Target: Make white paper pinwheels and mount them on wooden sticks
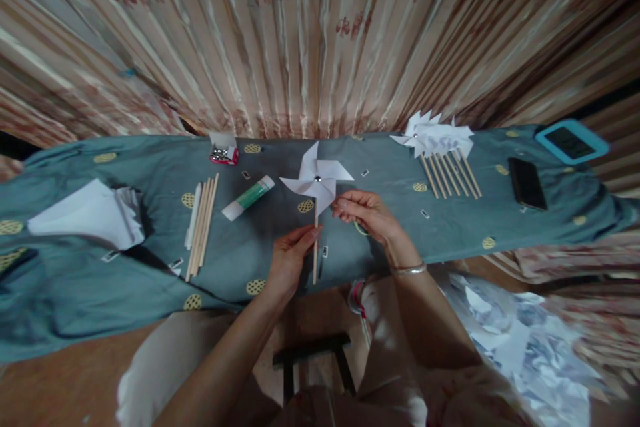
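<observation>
A white paper pinwheel [327, 188] on a wooden stick stands out over the cloth in front of me, a shiny pin at its centre. My left hand [291, 257] pinches the stick below the blades. Close to the lower right blade is my right hand [367, 213], its thumb and index finger pressed together at the blade's edge. Whether those fingers grip the paper is hard to see. Left of the pinwheel lies a glue stick [249, 198] with a green label. Farther left are several loose wooden sticks [204, 230].
A small red box of pins [224, 154] sits at the back. Finished pinwheels [440, 137] lie stacked at the right, near a black phone [527, 183] and a blue-framed device [573, 141]. Folded white paper [87, 217] rests at the left. Paper scraps [535, 347] fill a bag below right.
</observation>
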A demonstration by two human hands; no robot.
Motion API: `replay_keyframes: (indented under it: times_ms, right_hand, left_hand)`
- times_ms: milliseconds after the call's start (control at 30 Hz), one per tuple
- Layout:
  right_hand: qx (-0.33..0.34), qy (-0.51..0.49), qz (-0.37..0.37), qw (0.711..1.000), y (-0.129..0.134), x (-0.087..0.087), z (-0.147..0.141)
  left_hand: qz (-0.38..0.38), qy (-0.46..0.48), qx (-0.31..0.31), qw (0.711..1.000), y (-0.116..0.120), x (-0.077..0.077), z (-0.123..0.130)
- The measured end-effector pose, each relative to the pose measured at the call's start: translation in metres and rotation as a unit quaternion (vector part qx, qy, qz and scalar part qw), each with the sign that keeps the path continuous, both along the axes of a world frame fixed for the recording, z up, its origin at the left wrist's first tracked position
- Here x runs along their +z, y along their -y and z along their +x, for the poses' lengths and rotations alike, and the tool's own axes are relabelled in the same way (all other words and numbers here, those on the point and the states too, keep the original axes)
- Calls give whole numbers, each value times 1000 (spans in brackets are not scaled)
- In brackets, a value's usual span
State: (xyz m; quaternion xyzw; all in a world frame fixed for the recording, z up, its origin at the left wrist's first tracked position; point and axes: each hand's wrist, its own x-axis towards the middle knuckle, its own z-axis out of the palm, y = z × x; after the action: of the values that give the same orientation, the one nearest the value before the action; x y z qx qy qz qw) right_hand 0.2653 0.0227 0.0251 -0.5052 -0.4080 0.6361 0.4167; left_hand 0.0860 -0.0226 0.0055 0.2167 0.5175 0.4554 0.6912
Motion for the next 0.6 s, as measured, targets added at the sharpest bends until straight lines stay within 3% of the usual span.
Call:
replay_keyframes:
  times_ms: [333, 467, 600]
  right_hand:
    - [233, 33, 19, 972, 12, -14, -14]
    - [261, 69, 35, 962, 17, -20, -27]
    - [244, 63, 37, 967, 19, -25, -38]
  left_hand:
    - [67, -15, 2, 998, -3, 1, -7]
    - [63, -7, 12, 998, -4, 2, -10]
    - [56, 1, 29, 998, -5, 3, -14]
